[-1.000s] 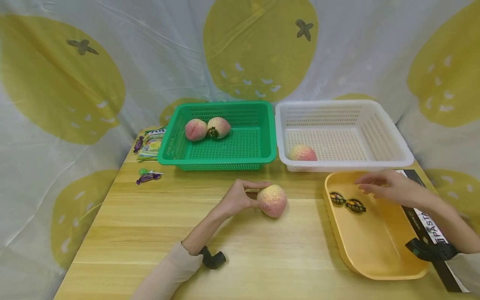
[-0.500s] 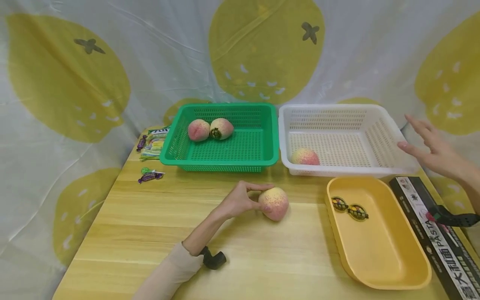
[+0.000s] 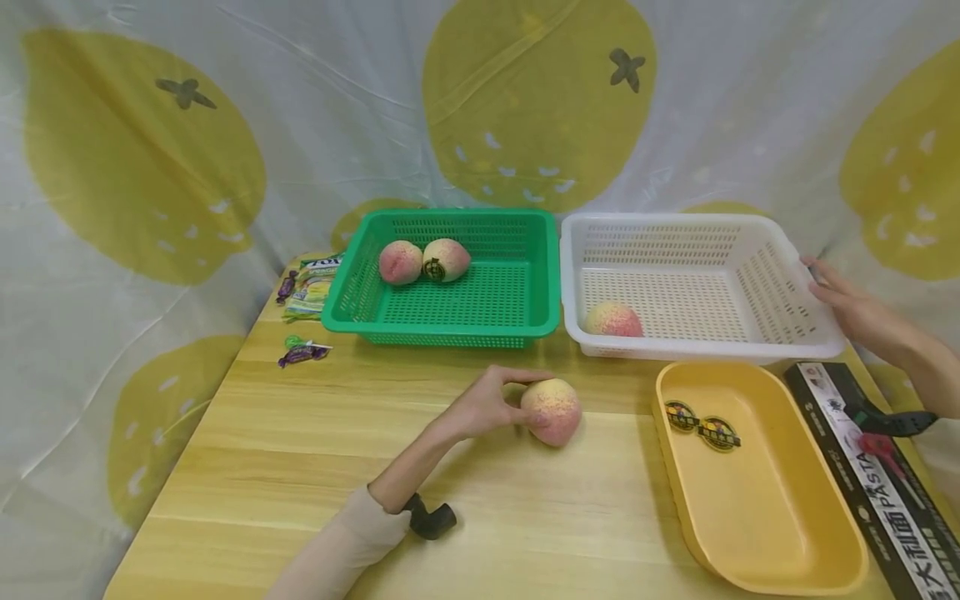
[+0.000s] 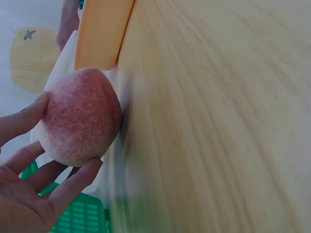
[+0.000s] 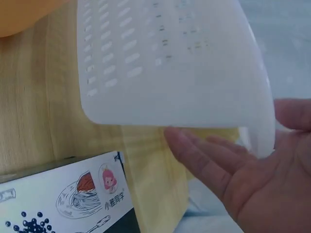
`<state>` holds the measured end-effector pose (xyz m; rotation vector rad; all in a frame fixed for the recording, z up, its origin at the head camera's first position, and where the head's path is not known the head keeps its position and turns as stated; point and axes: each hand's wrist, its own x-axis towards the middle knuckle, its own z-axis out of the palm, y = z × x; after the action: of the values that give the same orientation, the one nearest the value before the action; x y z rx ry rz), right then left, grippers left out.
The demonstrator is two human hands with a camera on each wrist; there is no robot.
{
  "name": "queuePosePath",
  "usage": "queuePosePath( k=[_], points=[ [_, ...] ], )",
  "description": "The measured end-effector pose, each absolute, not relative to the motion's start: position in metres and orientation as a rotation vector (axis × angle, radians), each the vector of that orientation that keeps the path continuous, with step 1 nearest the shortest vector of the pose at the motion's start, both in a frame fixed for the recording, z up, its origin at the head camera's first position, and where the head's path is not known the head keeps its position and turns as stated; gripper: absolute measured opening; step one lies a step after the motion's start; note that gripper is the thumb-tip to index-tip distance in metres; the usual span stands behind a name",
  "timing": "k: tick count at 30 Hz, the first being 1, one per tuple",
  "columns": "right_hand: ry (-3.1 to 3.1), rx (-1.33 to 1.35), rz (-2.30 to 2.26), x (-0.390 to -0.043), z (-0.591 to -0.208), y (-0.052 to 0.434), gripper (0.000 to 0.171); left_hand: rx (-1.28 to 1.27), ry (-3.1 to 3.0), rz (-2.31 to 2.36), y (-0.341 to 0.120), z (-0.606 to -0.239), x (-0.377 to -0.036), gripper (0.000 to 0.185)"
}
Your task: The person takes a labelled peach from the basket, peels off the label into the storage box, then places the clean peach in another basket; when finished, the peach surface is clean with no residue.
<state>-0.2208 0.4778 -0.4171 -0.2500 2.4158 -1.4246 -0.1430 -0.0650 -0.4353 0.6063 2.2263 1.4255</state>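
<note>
green basket (image 3: 525,310) holds two peaches (image 3: 423,261), white basket (image 3: 780,348) one.

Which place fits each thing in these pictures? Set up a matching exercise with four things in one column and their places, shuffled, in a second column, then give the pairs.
Things
1. Two pink-yellow peaches
2. Single peach by the left hand
3. Purple-wrapped sweet
4. Two round dark stickers

Places
A. On the bare wooden table, left of the baskets
B. Inside the shallow yellow plastic tray
C. Inside the green plastic mesh basket
D. On the table, held by the left hand

Pairs: 1-C, 2-D, 3-A, 4-B
</note>
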Motion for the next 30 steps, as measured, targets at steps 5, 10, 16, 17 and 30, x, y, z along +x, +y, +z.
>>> queuePosePath(
  k=[5,10,16,17,30],
  points=[
    [1.955,-0.438,-1.886,-0.223,-0.427,0.492,0.061,0.701,2.251,1.382,-0.062,-0.432,-0.142,0.058],
    [1.916,-0.401,-1.930,-0.223,-0.431,0.497,0.066,0.931,2.105,1.360,-0.057,-0.408,-0.146,0.057],
    [2.001,-0.382,-1.876,-0.223,-0.431,0.495,0.066,1.021,2.009,1.553,-0.034,-0.358,-0.174,0.059],
    [2.033,-0.387,-1.853,-0.223,-0.431,0.494,0.065,1.007,2.047,1.591,-0.028,-0.353,-0.181,0.058],
    [2.227,-0.434,-1.683,-0.214,-0.426,0.490,0.064,0.581,2.344,1.819,0.070,-0.387,-0.260,0.051]
  ],
)
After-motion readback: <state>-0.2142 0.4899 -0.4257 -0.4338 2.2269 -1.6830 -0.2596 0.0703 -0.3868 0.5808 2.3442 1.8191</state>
